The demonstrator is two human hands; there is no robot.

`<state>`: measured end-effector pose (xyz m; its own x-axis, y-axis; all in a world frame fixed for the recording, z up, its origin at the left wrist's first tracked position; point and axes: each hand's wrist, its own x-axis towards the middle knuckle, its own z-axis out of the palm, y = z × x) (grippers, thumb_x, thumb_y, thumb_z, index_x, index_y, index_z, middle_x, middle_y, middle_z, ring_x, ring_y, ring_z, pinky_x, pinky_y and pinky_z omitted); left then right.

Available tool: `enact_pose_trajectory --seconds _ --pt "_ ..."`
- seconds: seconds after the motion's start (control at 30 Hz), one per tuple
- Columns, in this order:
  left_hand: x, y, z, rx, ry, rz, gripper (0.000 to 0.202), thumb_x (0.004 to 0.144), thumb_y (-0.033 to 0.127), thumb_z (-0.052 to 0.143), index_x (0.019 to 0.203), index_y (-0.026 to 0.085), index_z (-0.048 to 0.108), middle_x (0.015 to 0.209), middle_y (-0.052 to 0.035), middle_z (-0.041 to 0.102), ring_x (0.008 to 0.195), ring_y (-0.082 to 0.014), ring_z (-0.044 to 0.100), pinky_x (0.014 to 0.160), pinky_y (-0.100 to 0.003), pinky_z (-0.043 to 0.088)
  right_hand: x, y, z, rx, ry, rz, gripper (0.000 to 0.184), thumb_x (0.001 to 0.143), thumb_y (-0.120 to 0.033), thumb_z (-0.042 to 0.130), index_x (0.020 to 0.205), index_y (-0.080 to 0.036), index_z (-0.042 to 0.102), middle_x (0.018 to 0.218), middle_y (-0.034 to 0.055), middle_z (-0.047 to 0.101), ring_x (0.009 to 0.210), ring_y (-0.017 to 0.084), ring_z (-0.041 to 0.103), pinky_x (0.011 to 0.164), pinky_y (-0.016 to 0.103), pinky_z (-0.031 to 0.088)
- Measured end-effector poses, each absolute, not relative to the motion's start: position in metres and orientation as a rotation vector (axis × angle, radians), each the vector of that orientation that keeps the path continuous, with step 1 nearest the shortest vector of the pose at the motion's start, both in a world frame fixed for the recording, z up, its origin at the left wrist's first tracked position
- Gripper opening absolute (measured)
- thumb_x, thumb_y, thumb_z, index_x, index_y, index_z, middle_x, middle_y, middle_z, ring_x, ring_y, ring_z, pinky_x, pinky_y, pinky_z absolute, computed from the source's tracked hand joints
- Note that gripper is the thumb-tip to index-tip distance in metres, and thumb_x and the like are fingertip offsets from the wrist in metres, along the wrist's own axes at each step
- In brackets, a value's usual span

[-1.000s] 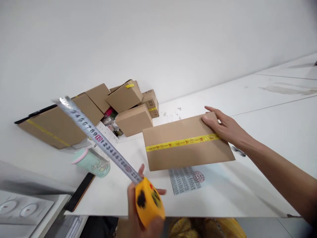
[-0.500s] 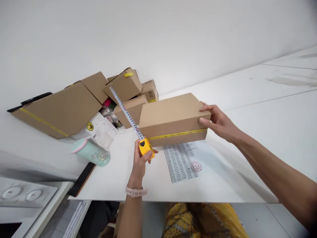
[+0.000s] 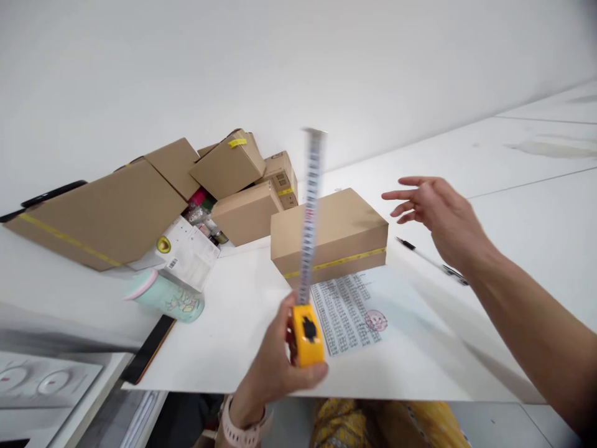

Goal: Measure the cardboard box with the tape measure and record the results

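Note:
A yellow tape measure (image 3: 308, 341) is gripped in my left hand (image 3: 273, 361), low over the near side of the table. Its blade (image 3: 310, 218) is pulled out and points up and away, crossing in front of a brown cardboard box (image 3: 345, 224). That box rests on the table with a strip of yellow tape along its near side. To the right of the box, my right hand (image 3: 436, 211) hovers with fingers spread, holding nothing. A printed sheet (image 3: 347, 317) with a round red stamp lies just in front of the box.
A pen (image 3: 429, 258) lies below my right hand. Several cardboard boxes (image 3: 228, 165) are piled at the back left, beside a white packet (image 3: 189, 252). A mint tumbler (image 3: 170, 295) and a dark flat object (image 3: 149, 348) sit by the table's left edge.
My right hand has let go of the box, which now rests on the table. My left hand has come nearer and to the right, its tape blade swinging from leaning left to nearly upright.

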<state>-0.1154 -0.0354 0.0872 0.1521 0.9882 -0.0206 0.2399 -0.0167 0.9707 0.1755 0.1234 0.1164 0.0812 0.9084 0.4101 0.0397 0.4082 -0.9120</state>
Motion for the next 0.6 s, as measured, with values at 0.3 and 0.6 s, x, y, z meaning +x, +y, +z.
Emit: enact_pose_trajectory --seconds 0.3,0.6 --pt "-0.095 -0.048 0.077 1.667 1.333 0.354 0.098 0.055 0.036 0.09 0.142 0.032 0.046 0.136 -0.0105 0.051 0.112 -0.0342 0.054 0.1 -0.048 0.041 0.203 0.086 0.133 -0.882 -1.286 0.936 0.026 0.087 -0.048 0.068 0.078 -0.023 0.072 0.074 0.0034 0.066 0.055 0.011 0.049 0.045 0.026 0.04" --pt "-0.08 -0.023 0.097 1.648 1.249 0.659 0.086 0.061 0.024 0.085 0.134 0.025 0.039 0.119 -0.0086 0.061 0.103 -0.026 0.06 0.089 -0.037 0.048 0.158 0.063 0.107 -0.793 -1.879 0.737 0.027 0.098 -0.038 0.051 0.091 -0.025 0.073 0.083 0.0036 0.076 0.071 0.018 0.07 0.063 0.029 0.058"
